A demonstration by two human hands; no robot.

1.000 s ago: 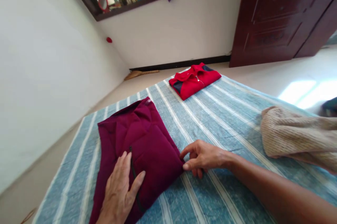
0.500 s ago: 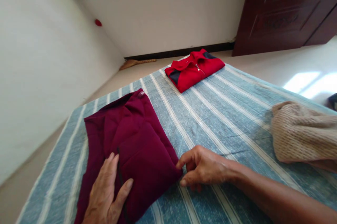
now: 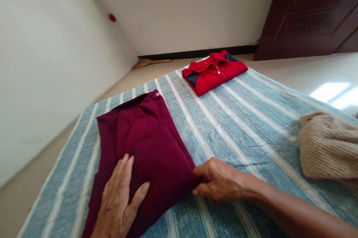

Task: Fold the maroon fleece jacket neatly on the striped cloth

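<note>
A maroon garment (image 3: pixel 165 156) lies folded on the striped bed cover, with a dark zip-like line down it and a small pale mark at its far corner. My left hand (image 3: pixel 119 197) rests flat on its near part, fingers stretched and thumb apart. At the garment's right edge, my right hand (image 3: pixel 216 179) pinches the corner between thumb and forefinger. Part of the near end is hidden under my left hand and cut off by the frame.
A folded red jacket (image 3: pixel 215 72) with dark shoulder patches lies at the far edge of the blue-and-white striped cover (image 3: pixel 223 119). To the right is a beige knitted piece (image 3: pixel 327 148). Behind are a white wall, a dark red door (image 3: pixel 304 18) and a broom (image 3: pixel 151 62).
My right thumb and forefinger have closed on the garment's corner. My left hand stays on the fabric. The whole view has shifted slightly.
</note>
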